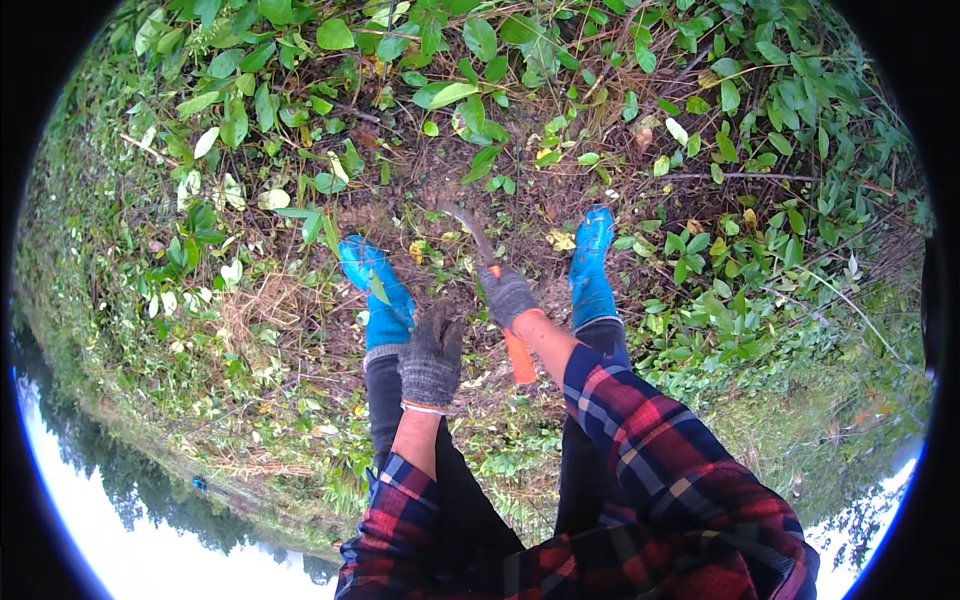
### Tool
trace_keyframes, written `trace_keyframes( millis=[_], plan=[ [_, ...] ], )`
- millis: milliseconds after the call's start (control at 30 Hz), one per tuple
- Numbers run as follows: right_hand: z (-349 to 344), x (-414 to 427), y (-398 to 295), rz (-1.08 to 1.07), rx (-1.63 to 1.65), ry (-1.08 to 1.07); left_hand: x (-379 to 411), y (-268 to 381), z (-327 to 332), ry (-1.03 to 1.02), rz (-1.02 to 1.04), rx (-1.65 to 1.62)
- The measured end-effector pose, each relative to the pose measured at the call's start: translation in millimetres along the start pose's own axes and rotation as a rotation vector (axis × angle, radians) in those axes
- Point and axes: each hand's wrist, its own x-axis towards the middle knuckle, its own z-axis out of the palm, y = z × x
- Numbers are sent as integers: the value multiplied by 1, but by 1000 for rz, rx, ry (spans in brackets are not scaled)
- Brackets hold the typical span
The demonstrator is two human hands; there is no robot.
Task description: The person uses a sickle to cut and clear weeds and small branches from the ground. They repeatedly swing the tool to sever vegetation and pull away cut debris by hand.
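Note:
My right hand [508,297], in a grey knit glove, grips the orange handle of a sickle [478,234]. The curved metal blade points forward and to the left, over bare soil and dry stems between my feet. The rear of the handle sticks out below my palm. My left hand [433,356], in a matching grey glove with dirt on its fingers, is beside my left shin, a little nearer to my body. Its fingers point forward and look bent; whether they hold anything cannot be told.
My blue boots [592,262] stand apart on the ground. Leafy green plants [480,45] grow in front and on both sides. Dry grass [266,311] lies left of my left boot, and a thin branch [739,177] lies at the right. Trees stand far behind.

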Motion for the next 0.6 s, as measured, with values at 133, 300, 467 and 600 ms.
trace_keyframes(
  millis=[133, 300, 467, 600],
  plan=[
    [8, 2, -52, 396, 269, -247, 2, -9, 0, -15, -44, 37],
    [-20, -78, -56, 439, 276, -330, -2, -12, -1, 47, -101, 32],
    [-30, -38, -56, 262, 592, -146, 5, -11, 11, 72, 19, -31],
    [-22, -40, -61, 409, 945, -431, 3, -21, 10, 95, 43, 34]
  ],
)
